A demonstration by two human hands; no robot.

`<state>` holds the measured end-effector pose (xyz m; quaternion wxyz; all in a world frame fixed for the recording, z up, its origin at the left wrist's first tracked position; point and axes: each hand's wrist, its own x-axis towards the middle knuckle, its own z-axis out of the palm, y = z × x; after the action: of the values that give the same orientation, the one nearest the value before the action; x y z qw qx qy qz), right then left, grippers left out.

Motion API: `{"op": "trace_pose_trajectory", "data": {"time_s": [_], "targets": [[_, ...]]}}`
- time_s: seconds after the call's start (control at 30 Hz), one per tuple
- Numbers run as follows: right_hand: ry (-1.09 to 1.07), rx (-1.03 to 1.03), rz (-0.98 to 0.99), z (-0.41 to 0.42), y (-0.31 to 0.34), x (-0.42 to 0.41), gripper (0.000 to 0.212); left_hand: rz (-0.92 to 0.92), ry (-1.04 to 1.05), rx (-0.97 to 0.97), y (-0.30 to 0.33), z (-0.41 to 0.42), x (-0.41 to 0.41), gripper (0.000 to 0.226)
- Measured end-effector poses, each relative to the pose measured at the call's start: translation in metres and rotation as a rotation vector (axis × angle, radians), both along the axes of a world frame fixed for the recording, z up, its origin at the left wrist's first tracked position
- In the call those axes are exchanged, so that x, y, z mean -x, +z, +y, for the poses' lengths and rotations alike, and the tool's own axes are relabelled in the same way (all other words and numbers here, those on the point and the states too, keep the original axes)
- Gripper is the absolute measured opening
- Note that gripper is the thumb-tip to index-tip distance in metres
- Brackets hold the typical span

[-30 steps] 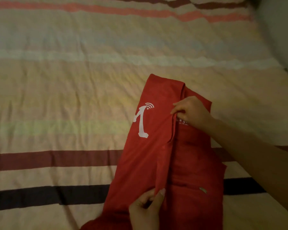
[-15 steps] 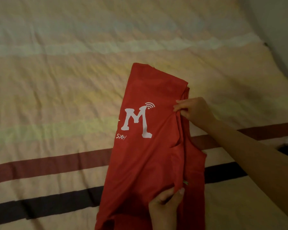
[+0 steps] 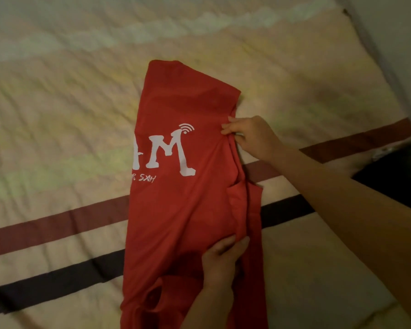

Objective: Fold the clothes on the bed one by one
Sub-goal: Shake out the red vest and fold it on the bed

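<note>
A red shirt (image 3: 176,210) with white mirrored lettering lies lengthwise on the striped bed sheet (image 3: 57,115), folded into a long narrow strip. My right hand (image 3: 252,136) pinches the shirt's right edge level with the lettering. Nearer to me, my left hand (image 3: 221,260) grips the same folded edge lower down. The fabric between the two hands is bunched into a ridge. The shirt's near end runs out of the frame at the bottom.
The sheet has a dark red stripe (image 3: 45,229) and a black stripe (image 3: 45,286) running across under the shirt. A dark item (image 3: 399,172) lies at the right edge of the bed. A pale wall (image 3: 394,43) borders the bed on the right.
Both hands carried the shirt's folded edge to the right, opening the top layer so more of the white lettering shows. The view also shifted down and closer.
</note>
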<state>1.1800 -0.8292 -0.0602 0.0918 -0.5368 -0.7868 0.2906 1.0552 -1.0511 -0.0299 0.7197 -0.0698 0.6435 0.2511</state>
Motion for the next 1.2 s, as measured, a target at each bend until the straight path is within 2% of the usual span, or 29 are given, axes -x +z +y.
{"op": "trace_pose_trajectory", "data": {"time_s": [0.17,0.3,0.37,0.43,0.47,0.5,0.57,0.6,0.67,0.73,0.8,0.9,0.97,1.03,1.07,1.1,1.17,1.2], "targets": [[-0.19,-0.052,0.039,-0.038,0.024,-0.005,0.04,0.04,-0.155,-0.104,0.006,0.003,0.001,0.029],[-0.299,-0.041,0.192,-0.101,0.042,0.002,0.036,0.083,-0.485,-0.325,0.017,0.005,0.02,0.045],[-0.308,-0.04,0.212,-0.142,0.042,0.01,0.034,0.18,-0.683,-0.479,0.028,0.006,0.043,0.044],[-0.289,-0.071,0.134,-0.181,0.035,0.017,0.033,0.393,-0.951,-0.645,0.042,0.009,0.073,0.044],[-0.279,-0.077,0.068,-0.198,0.029,0.02,0.035,0.487,-1.091,-0.688,0.048,0.011,0.089,0.052],[-0.268,-0.06,0.003,-0.214,0.024,0.022,0.04,0.539,-1.214,-0.692,0.053,0.011,0.105,0.07],[-0.259,0.001,-0.095,-0.24,0.015,0.024,0.052,0.492,-1.376,-0.606,0.057,0.01,0.136,0.101],[-0.264,0.023,-0.136,-0.25,0.011,0.023,0.056,0.413,-1.406,-0.552,0.057,0.009,0.148,0.105],[-0.257,0.052,-0.208,-0.263,0.003,0.018,0.06,0.306,-1.405,-0.52,0.053,-0.002,0.166,0.099],[-0.232,0.085,-0.272,-0.269,-0.001,0.011,0.061,0.33,-1.338,-0.555,0.044,-0.018,0.172,0.087],[-0.207,0.122,-0.293,-0.27,-0.003,0.005,0.061,0.292,-1.226,-0.607,0.039,-0.036,0.168,0.068],[-0.194,0.173,-0.309,-0.267,0.003,0.005,0.058,0.279,-1.006,-0.655,0.035,-0.055,0.153,0.022],[-0.276,0.196,-0.199,-0.264,0.017,0.014,0.056,0.308,-0.89,-0.683,0.033,-0.063,0.144,0.011],[-0.406,0.289,0.133,-0.267,0.039,0.028,0.057,0.325,-0.799,-0.699,0.031,-0.07,0.137,0.01],[-0.415,0.347,0.322,-0.272,0.052,0.036,0.063,0.322,-0.764,-0.699,0.03,-0.073,0.135,0.01],[-0.358,0.375,0.416,-0.279,0.065,0.045,0.071,0.315,-0.744,-0.699,0.03,-0.075,0.133,0.01],[-0.184,0.311,0.383,-0.295,0.081,0.063,0.076,0.306,-0.73,-0.719,0.03,-0.081,0.131,0.01],[-0.139,0.23,0.35,-0.301,0.082,0.07,0.069,0.314,-0.736,-0.732,0.031,-0.083,0.13,0.012]]}}
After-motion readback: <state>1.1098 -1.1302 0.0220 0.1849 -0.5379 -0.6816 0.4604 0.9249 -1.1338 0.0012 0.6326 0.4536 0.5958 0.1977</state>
